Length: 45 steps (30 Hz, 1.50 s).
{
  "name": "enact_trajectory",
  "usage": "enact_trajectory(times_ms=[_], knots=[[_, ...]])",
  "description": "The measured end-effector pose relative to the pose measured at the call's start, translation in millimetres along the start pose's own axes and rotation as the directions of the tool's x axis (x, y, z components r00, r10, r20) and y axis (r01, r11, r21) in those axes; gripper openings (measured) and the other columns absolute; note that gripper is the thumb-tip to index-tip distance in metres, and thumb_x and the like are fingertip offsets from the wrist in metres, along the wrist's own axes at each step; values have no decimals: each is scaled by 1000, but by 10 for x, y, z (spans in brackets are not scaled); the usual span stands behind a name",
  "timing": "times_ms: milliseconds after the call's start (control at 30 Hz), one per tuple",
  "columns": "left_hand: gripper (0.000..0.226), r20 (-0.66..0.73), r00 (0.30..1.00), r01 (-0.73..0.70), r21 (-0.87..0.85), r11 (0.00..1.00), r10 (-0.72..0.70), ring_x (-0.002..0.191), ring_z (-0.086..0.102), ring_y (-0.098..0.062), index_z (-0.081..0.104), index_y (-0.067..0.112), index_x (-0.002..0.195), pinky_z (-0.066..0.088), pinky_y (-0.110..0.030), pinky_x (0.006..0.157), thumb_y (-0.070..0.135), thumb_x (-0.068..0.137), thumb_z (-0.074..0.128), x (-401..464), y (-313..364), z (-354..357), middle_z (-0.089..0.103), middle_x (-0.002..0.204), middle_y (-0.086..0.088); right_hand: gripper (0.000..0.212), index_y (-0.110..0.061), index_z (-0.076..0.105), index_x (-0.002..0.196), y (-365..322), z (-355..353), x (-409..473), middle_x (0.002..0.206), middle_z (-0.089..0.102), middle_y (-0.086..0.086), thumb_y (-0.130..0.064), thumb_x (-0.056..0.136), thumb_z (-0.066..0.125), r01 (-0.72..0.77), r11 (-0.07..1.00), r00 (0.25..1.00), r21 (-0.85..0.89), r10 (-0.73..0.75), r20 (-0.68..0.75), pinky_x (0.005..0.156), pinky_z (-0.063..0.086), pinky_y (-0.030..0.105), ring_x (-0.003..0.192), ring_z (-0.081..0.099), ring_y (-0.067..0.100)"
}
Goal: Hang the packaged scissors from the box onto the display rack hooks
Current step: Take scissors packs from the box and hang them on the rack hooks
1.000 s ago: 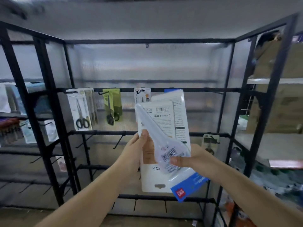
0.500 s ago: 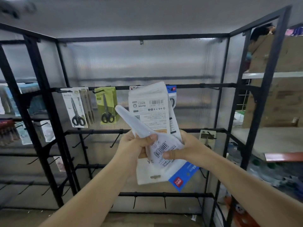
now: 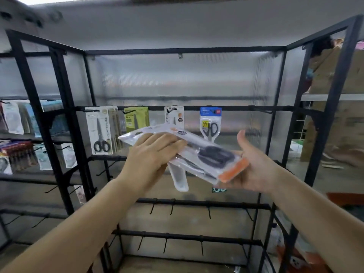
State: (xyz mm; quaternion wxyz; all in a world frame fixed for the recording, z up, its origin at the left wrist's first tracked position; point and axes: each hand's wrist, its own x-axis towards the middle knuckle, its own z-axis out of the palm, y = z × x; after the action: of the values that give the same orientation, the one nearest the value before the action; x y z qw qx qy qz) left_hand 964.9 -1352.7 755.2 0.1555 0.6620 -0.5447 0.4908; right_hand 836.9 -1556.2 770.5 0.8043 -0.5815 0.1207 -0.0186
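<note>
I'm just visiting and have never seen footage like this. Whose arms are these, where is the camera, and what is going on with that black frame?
No robot here: a person wears a camera on the head, looking forward and down, so you see their own arms. The left hand grips a stack of packaged scissors from above; the right hand supports it underneath, palm up. Behind stands a black display rack with hooks. Four kinds of scissor packs already hang on one rail, including a blue-topped pack. Lower hooks hang bare.
</note>
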Motion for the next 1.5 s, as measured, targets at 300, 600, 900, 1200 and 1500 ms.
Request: enact_trajectory(times_ms=[300,600,900,1200,1500], knots=[[61,87,995,25,294,956,-53,124,36,-31,42,10,129,25,-51,101,-4,70,50,-337,77,141,47,132,-10,52,-8,59,111,252,235,74,94,68,12,-11,61,72,-20,992,995,-122,31,95,70,56,39,79,66,25],[89,110,891,412,216,885,-441,51,49,-26,54,16,129,34,-26,39,-9,48,79,-390,196,43,47,73,-9,45,-10,63,107,532,377,186,101,70,17,-6,63,71,162,987,985,8,-162,63,76,55,47,86,67,32],[73,423,626,780,-357,514,-655,71,54,5,13,43,137,39,-3,66,-6,90,40,-263,387,-57,60,84,13,53,-10,61,113,643,309,203,106,69,16,-5,62,73,134,989,991,64,-135,14,92,49,51,102,64,36],[72,619,452,641,-726,-249,-642,93,67,-15,54,33,125,54,-21,70,-23,86,32,-192,504,-32,72,105,3,50,-9,60,112,659,165,167,99,71,13,-10,63,72,155,988,988,8,-155,12,81,56,39,92,68,28],[57,682,101,365,-703,-611,-724,92,66,-20,56,26,123,54,-33,63,-14,83,51,-221,764,189,64,115,2,28,-11,64,102,877,36,169,87,74,5,-6,75,71,237,956,967,-171,-250,-56,65,55,28,78,71,21]])
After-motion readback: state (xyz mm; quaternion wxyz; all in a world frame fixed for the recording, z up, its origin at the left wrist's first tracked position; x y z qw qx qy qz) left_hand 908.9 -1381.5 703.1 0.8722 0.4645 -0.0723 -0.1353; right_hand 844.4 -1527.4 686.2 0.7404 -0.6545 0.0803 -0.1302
